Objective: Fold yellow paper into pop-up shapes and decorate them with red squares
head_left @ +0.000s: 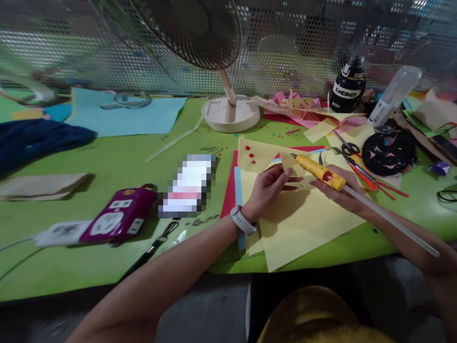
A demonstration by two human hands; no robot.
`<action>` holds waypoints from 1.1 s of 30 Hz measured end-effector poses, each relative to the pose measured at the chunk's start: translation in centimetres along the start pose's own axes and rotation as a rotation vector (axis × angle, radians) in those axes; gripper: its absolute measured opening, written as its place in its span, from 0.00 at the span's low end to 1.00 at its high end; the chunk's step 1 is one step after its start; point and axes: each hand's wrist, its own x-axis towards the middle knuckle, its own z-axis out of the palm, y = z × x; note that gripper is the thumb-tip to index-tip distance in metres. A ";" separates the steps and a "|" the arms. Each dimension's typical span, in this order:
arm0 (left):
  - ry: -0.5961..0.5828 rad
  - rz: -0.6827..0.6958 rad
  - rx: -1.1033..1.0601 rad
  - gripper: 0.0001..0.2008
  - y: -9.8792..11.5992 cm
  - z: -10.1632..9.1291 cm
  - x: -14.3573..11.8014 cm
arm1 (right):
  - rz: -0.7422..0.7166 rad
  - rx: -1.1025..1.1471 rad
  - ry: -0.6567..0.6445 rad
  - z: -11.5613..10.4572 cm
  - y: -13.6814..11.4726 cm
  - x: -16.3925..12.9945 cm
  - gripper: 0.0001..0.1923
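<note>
A yellow hot glue gun is in my right hand, its nozzle pointing left and a long clear glue stick trailing from its back. Close by that nozzle, my left hand, with a white band on the wrist, pinches a small yellow paper piece. Both hands are over large yellow paper sheets, with red and light blue sheets showing from beneath at the left. Several small red pieces lie on the yellow paper's upper left.
A white fan stands at the back. A lit phone and a purple case with a white cable lie left. Scissors, a black disc, a black bottle and paper scraps crowd the right.
</note>
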 end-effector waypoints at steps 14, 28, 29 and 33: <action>-0.016 0.016 -0.021 0.25 -0.2 0.0 0.0 | -0.046 -0.033 0.000 0.0 0.1 0.0 0.18; -0.017 0.032 -0.011 0.24 -0.5 -0.2 0.1 | -0.005 -0.114 0.008 -0.1 -0.1 0.1 0.20; -0.020 0.034 -0.014 0.24 -0.5 -0.2 0.1 | -0.005 -0.122 0.011 -0.1 -0.1 0.1 0.21; -0.023 0.051 -0.015 0.23 -0.5 -0.1 0.2 | 0.005 -0.119 0.024 -0.1 0.0 0.0 0.23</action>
